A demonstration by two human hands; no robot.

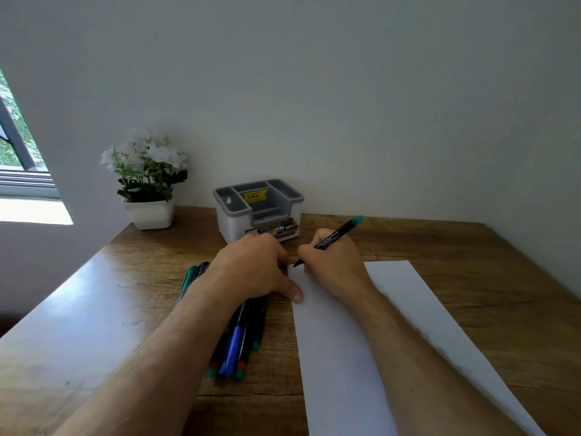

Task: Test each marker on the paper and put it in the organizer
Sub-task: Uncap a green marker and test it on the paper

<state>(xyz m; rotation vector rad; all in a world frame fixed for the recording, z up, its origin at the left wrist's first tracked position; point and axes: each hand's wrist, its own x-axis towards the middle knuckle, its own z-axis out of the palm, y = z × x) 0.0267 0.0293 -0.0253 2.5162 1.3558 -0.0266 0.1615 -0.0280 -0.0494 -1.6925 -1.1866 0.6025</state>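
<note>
A white sheet of paper [339, 341] lies on the wooden desk. My right hand [333, 262] grips a black marker with a teal end [338, 236], its tip touching the paper's far left corner. My left hand [254, 269] rests with curled fingers at the paper's left edge, thumb on the sheet; whether it holds the cap is hidden. Several markers [239, 338], black with teal, blue and red parts, lie in a pile under my left forearm. The grey and white organizer [283, 201] stands at the back by the wall; its visible compartments hold no markers.
A white pot of white flowers [147, 184] stands at the desk's back left corner. A window [19, 158] is at far left. The wooden desk [471, 278] runs to the wall behind and has a bright glare on its left part.
</note>
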